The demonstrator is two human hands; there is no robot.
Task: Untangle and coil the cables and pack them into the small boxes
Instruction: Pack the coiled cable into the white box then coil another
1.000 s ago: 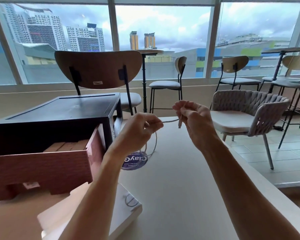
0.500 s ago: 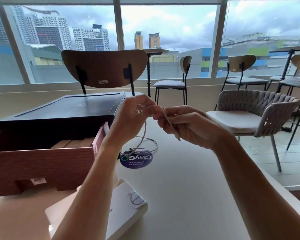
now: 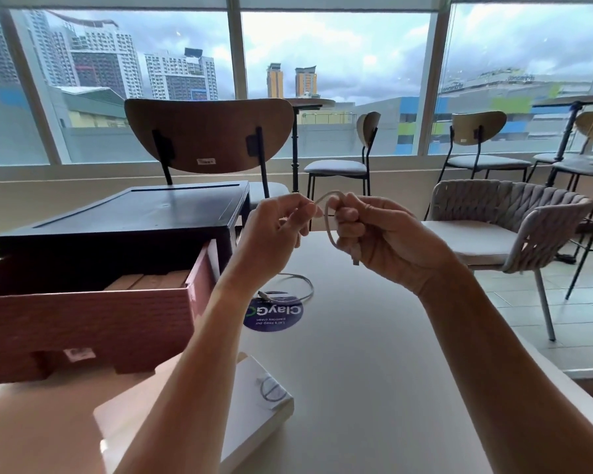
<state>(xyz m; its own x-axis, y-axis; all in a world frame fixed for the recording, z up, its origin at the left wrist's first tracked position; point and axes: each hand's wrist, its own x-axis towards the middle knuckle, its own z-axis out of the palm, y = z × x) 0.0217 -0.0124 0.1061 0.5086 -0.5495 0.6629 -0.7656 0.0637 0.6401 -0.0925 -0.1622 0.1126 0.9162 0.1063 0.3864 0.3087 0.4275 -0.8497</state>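
Your left hand (image 3: 273, 234) pinches the beige cable (image 3: 326, 217) between thumb and fingertips. Your right hand (image 3: 384, 234) is curled round a first loop of it, with one plug end poking out below the fist. Both are raised over the table (image 3: 374, 354). The free tail seems to drop behind your left wrist and lies across the round blue sticker (image 3: 274, 318). Risk: the loop looks springy and could open if your right fingers slacken. Risk: the trailing tail may kink or twist as you wind it in. The white box (image 3: 254, 408) lies near you on the table.
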